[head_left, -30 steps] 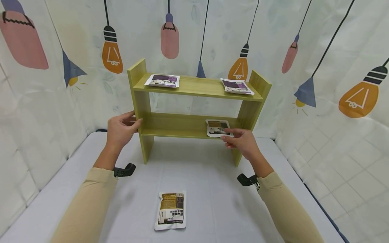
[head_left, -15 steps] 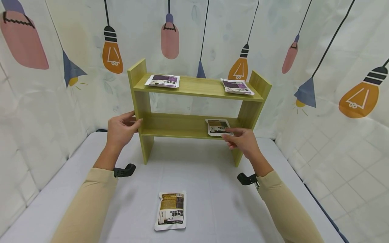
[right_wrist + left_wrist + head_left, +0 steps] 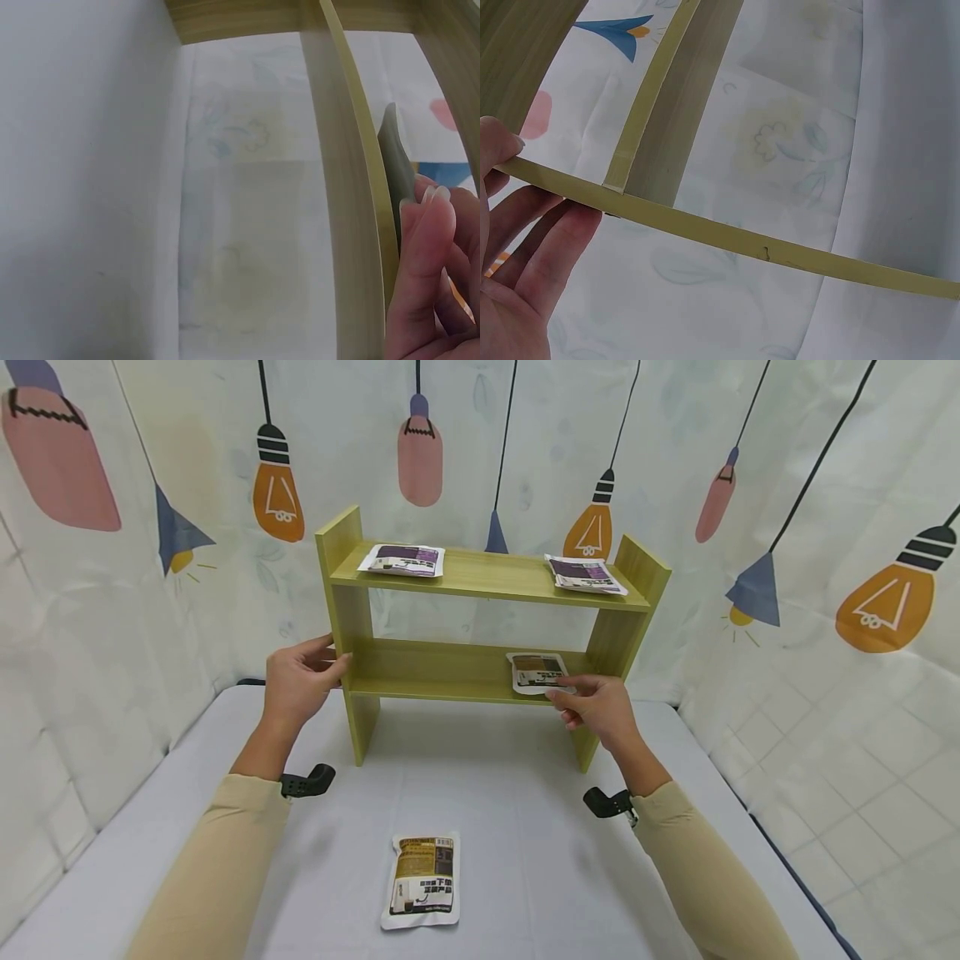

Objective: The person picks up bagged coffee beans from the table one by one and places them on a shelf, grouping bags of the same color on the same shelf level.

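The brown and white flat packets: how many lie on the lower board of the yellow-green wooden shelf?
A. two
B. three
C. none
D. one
D: a single brown and white flat packet lies at the right end of the lower board, by the right hand.
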`<state>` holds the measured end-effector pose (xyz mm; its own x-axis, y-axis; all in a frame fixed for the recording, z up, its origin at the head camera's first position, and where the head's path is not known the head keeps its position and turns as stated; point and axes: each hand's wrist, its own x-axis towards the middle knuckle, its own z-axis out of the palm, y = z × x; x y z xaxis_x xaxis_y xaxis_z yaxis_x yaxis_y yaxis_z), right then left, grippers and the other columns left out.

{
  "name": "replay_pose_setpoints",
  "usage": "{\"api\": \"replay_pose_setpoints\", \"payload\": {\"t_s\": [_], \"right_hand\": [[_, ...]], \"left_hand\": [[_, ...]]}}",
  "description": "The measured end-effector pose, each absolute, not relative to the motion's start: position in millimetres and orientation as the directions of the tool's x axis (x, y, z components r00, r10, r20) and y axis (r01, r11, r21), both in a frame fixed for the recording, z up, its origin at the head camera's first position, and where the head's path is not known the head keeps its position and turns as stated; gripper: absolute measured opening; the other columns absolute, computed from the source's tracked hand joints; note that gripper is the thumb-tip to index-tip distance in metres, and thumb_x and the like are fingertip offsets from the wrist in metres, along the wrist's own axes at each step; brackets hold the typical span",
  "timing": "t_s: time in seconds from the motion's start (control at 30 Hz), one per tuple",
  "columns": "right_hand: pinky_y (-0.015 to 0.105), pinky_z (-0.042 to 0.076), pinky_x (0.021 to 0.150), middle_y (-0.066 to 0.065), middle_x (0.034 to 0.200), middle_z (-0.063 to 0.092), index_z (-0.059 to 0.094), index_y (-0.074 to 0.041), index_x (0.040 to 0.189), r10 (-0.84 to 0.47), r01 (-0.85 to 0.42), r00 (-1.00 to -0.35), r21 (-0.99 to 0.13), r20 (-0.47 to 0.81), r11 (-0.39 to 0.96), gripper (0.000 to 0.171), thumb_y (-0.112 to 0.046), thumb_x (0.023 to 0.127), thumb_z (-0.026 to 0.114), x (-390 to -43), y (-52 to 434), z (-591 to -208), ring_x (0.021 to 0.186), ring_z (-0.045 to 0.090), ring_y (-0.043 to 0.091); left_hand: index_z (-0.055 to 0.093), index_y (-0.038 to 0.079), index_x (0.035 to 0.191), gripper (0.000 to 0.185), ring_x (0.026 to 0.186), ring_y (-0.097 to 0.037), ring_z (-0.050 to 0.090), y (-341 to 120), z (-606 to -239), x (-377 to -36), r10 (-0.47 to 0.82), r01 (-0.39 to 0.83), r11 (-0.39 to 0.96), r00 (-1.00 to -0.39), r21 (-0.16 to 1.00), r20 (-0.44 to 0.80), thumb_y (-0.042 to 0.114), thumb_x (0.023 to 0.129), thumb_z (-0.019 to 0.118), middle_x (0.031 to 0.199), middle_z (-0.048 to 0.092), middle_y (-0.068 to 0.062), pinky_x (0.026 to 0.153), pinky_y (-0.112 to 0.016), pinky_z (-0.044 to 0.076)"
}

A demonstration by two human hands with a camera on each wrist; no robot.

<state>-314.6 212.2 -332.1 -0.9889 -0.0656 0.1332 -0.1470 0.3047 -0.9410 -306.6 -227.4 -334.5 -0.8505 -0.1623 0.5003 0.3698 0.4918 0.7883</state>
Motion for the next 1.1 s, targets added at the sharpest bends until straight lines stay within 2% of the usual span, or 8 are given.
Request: {"api": "replay_pose_setpoints", "payload": {"t_s": [0.3,0.53,0.77,0.93,1.1], "right_hand": [[0.031,0.063,0.058,0.002,0.072,0.074,0.075,-0.005,0.120,-0.061,-0.155,-0.988,-0.940,0.143,0.303,0.041,-0.025,0.086,0.085,-313,210,-332,0.053,0.064,0.010],[0.032,0.063,0.059,0.000,0.071,0.073,0.075,-0.006,0.121,-0.067,-0.162,-0.987,-0.935,0.148,0.317,0.041,-0.028,0.086,0.084,-312,209,-331,0.053,0.063,0.010],[0.035,0.064,0.061,0.001,0.073,0.074,0.075,-0.007,0.120,-0.063,-0.172,-0.985,-0.931,0.161,0.322,0.042,-0.028,0.086,0.084,-312,210,-332,0.055,0.065,0.010],[0.032,0.064,0.060,0.007,0.077,0.074,0.075,-0.007,0.120,-0.046,-0.178,-0.984,-0.930,0.172,0.323,0.040,-0.026,0.087,0.084,-308,210,-333,0.056,0.065,0.011],[0.030,0.064,0.061,0.004,0.078,0.074,0.075,-0.006,0.122,-0.039,-0.196,-0.980,-0.927,0.194,0.321,0.041,-0.026,0.087,0.084,-304,209,-338,0.057,0.067,0.012]], "left_hand": [[0.062,0.016,0.143,0.051,0.082,0.000,0.070,-227,-334,-306,-0.161,0.369,0.490,-0.852,0.790,0.498,0.031,0.095,0.073,0.120,0.074,-0.022,0.064,-0.012,0.058],[0.062,0.015,0.142,0.050,0.077,0.009,0.067,-227,-333,-306,-0.166,0.368,0.499,-0.848,0.785,0.503,0.031,0.096,0.072,0.119,0.074,-0.022,0.064,-0.012,0.058],[0.063,0.014,0.142,0.050,0.079,0.003,0.070,-227,-334,-306,-0.170,0.367,0.505,-0.845,0.781,0.507,0.032,0.096,0.072,0.118,0.074,-0.022,0.064,-0.013,0.058],[0.063,0.014,0.142,0.051,0.077,0.009,0.067,-228,-335,-307,-0.170,0.367,0.498,-0.847,0.785,0.504,0.034,0.095,0.072,0.118,0.074,-0.022,0.064,-0.013,0.058],[0.062,0.014,0.142,0.052,0.076,0.013,0.065,-228,-336,-308,-0.168,0.365,0.502,-0.848,0.784,0.502,0.034,0.095,0.072,0.118,0.074,-0.021,0.064,-0.013,0.058]]}}
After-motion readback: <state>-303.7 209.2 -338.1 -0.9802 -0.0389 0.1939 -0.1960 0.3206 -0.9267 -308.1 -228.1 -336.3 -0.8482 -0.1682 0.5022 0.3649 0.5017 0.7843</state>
